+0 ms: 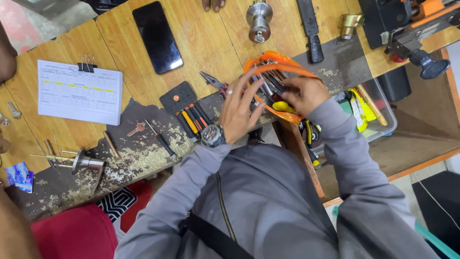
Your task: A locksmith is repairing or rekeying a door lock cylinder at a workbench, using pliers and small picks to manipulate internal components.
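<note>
Reaching into one orange tool pouch (282,72) at the near edge of the surface (211,43): left hand (242,112) lies spread over its mouth, fingers (254,88) extended, touching the tools; right hand (304,93) has fingers curled on the pouch's right side. One black phone (157,36) and one door knob (259,19) near the far edge. One white printed sheet (79,91), yellow-marked, two binder clips, toward the left edge.
</note>
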